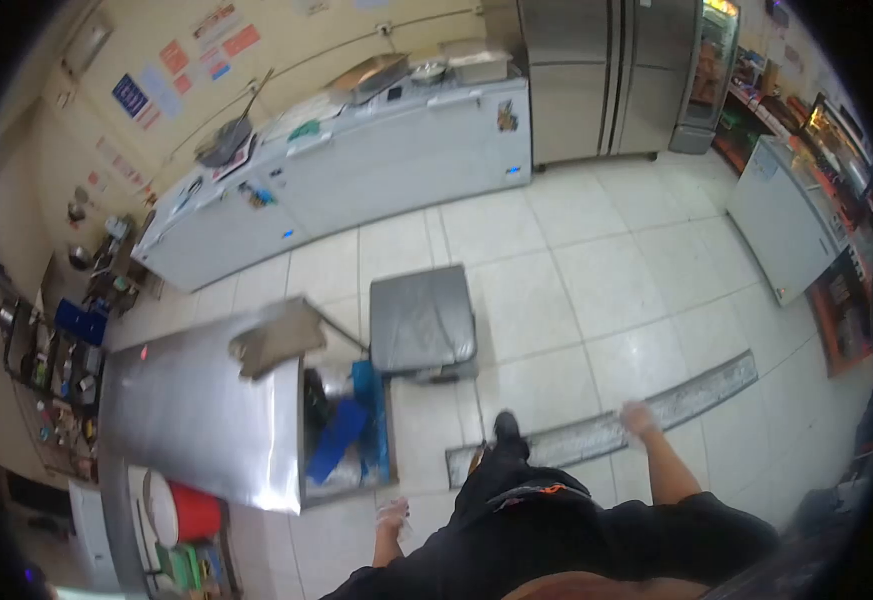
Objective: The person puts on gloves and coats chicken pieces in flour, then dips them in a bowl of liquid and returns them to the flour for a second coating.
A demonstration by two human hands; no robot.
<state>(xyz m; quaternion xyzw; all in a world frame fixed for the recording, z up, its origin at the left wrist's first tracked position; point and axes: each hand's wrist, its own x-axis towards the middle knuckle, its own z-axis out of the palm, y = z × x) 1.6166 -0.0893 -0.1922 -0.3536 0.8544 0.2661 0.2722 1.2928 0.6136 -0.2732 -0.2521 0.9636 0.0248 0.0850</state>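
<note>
My left hand (393, 516) hangs low beside my body, in what looks like a clear thin glove. Its fingers are loosely apart and I see nothing in them. Closest to it is the end of a steel table (197, 400) with a blue crate (377, 425) under its edge. My right hand (641, 417) swings out over the floor, above a metal drain strip (697, 392). Motion blurs its fingers; I see no object with it. Both hands are away from any surface.
A grey-topped bin or stool (423, 318) stands ahead by the table. On the table's corner lies a brown cloth (282, 340). White chest freezers (407, 155) line the back wall, beside a steel refrigerator (569, 90). A smaller freezer (779, 215) stands right. A red bucket (197, 513) sits lower left.
</note>
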